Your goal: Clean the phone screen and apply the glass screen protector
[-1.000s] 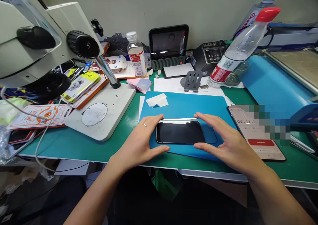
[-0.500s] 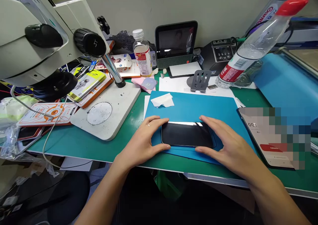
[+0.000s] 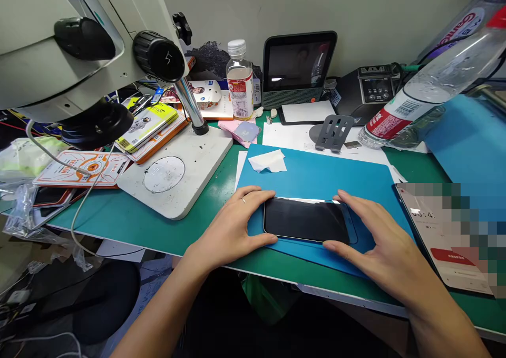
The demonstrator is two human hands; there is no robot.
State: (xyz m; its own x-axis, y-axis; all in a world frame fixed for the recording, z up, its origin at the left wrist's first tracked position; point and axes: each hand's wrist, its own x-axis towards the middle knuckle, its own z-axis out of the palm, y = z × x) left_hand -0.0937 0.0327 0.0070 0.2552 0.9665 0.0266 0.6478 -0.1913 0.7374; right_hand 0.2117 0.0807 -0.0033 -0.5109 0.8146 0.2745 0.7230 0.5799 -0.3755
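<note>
A smartphone [image 3: 306,221] with a dark screen lies lengthwise across a blue mat [image 3: 316,171]. My left hand [image 3: 233,226] frames its left end, forefinger at the upper corner and thumb at the lower edge. At the other end, my right hand [image 3: 379,242] has its thumb on the lower edge and fingertips by the top edge. A thin rounded outline, perhaps clear film or glass, sticks out past the phone's right end under that hand. Behind the phone lies a crumpled white wipe [image 3: 268,161].
A microscope [image 3: 90,63] with a pale base [image 3: 209,160] stands left. A drink bottle [image 3: 240,84], a tablet-like display [image 3: 298,63] and a grey phone stand [image 3: 334,132] are behind. A red-labelled bottle [image 3: 389,116] leans right, near a lit tablet [image 3: 446,242].
The camera view has shifted, so the bench things appear farther right. Both hands stay at the phone's ends; the phone looks slightly more slanted, its right end lower in view.
</note>
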